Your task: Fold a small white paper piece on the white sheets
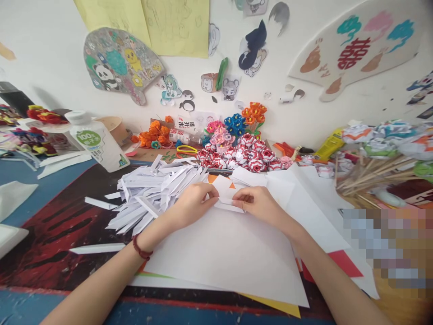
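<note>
My left hand [193,201] and my right hand [259,204] both pinch a small folded piece of white paper [226,192] between thumb and fingers, just above a large white sheet [223,253] lying on the table. A dark red cord bracelet [140,249] circles my left wrist. To the left of my left hand lies a heap of folded white paper strips [152,194]. Behind the small piece sits a cluster of red-and-white paper balls [243,155].
A white plastic bottle [96,142] lies tilted at the back left. Paper flowers [237,124], yellow-handled scissors [186,150] and a small bottle [182,135] line the wall. Wooden sticks with paper flowers [375,171] lie at right. Loose strips [98,248] rest on the red mat.
</note>
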Demonstrator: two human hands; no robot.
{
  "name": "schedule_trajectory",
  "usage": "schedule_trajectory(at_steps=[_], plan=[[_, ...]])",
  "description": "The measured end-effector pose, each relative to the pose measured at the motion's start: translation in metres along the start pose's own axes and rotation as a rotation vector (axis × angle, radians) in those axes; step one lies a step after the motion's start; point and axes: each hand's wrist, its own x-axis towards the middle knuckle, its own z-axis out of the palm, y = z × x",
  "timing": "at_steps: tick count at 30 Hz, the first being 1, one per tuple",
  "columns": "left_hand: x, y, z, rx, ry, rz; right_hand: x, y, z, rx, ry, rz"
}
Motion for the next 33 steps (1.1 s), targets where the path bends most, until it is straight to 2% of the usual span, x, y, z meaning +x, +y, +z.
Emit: schedule_trajectory(at_steps=[5, 10, 17, 23, 33], plan=[[-0.001, 0.007, -0.002, -0.172, 0.016, -0.048, -0.005, -0.012, 0.001, 0.169, -0.006, -0.015], [-0.001, 0.008, -0.003, -0.306, 0.039, -0.066, -0.005, -0.013, 0.000, 0.263, -0.019, 0.024], [-0.006, 0.018, -0.001, -0.295, 0.128, -0.011, -0.009, -0.018, 0.005, 0.341, -0.052, 0.009], [-0.008, 0.022, -0.001, -0.303, 0.162, 0.011, -0.012, -0.025, 0.005, 0.351, -0.015, -0.014], [-0.009, 0.019, -0.001, -0.312, 0.159, 0.043, -0.014, -0.028, 0.004, 0.312, 0.010, -0.046]])
